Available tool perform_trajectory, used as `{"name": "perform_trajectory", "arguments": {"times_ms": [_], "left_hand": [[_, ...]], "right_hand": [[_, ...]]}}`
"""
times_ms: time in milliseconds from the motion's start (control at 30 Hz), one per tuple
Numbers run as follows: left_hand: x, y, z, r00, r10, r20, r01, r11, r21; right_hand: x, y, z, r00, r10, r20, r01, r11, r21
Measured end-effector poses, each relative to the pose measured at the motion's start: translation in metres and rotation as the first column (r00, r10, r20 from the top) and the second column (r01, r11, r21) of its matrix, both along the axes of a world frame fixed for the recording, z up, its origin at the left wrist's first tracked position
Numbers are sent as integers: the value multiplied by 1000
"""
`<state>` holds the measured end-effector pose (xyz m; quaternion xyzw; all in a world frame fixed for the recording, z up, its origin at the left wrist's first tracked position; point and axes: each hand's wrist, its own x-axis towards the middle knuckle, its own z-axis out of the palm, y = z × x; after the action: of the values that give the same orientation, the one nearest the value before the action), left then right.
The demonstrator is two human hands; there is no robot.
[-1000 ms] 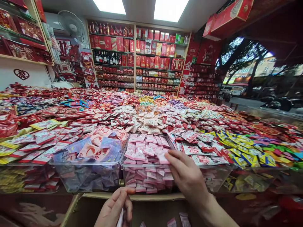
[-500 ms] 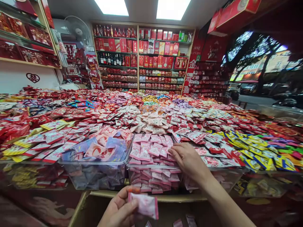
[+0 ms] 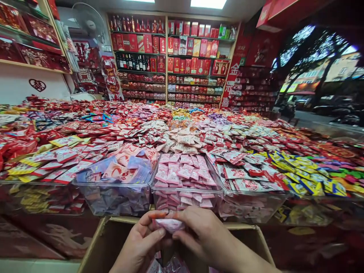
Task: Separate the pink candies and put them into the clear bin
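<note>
Both of my hands meet low in the centre, just in front of the clear bin of pink candy packets. Pinched between the thumb and fingers of my left hand is a small pink and white packet. My right hand grips the same packet from its right end. The fingers partly cover it. Beneath the hands an open cardboard box holds some clear and pink wrappers.
Beside the pink bin stand a bin of blue and pink packets and one of red and white packets. Heaps of wrapped sweets spread behind, with shelves of bottles and red boxes at the back.
My right hand has left the pink packets in the bin and come down to the packet in my left hand. The packet has turned and moved slightly up. The view has tilted down a little.
</note>
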<state>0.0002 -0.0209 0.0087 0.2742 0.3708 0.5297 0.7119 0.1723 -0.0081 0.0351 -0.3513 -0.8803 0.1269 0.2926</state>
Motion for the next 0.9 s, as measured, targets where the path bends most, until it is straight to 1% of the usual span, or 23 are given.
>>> {"name": "perform_trajectory", "arguments": {"times_ms": [33, 133, 200, 300, 367, 433, 500, 600, 633, 700, 800, 867, 900], "left_hand": [[0, -1, 1, 1000, 7, -8, -7, 1000, 0], [2, -2, 4, 1000, 21, 3, -21, 1000, 3], [2, -2, 5, 1000, 17, 9, -17, 1000, 23], [-1, -1, 4, 998, 61, -31, -59, 996, 70], [-3, 1, 2, 989, 119, -93, -108, 988, 113], [-6, 3, 1, 975, 162, -154, -136, 977, 167], [-7, 4, 1, 974, 146, -174, -107, 970, 218], [-6, 3, 0, 984, 88, -154, -47, 966, 253], [-6, 2, -1, 985, 88, -152, -48, 967, 249], [-6, 1, -2, 979, 125, -162, -86, 970, 228], [-6, -1, -3, 974, 148, -173, -109, 970, 216], [-6, -2, 0, 968, 139, -211, -85, 966, 245], [-6, -2, 1, 961, 134, -241, -69, 963, 262]], "right_hand": [[0, 2, 0, 1000, 7, -18, -6, 1000, 24], [2, 4, 0, 997, 19, -76, -6, 985, 173], [4, 4, 0, 996, 35, -76, -19, 978, 208], [7, 6, -2, 993, 73, -93, -61, 990, 128], [8, 7, -3, 982, 96, -160, -86, 994, 70], [9, 9, -3, 968, 89, -236, -83, 996, 36], [8, 9, -3, 961, 71, -266, -70, 997, 15], [4, 8, -4, 967, 64, -247, -73, 997, -27], [2, 7, -5, 967, 69, -244, -82, 996, -44], [-2, 5, -8, 964, 56, -261, -77, 994, -71], [-7, 2, -15, 947, -4, -321, -20, 997, -71], [-9, 2, -18, 936, -30, -352, 15, 999, -46], [-9, 2, -19, 926, -39, -375, 39, 999, -9]]}}
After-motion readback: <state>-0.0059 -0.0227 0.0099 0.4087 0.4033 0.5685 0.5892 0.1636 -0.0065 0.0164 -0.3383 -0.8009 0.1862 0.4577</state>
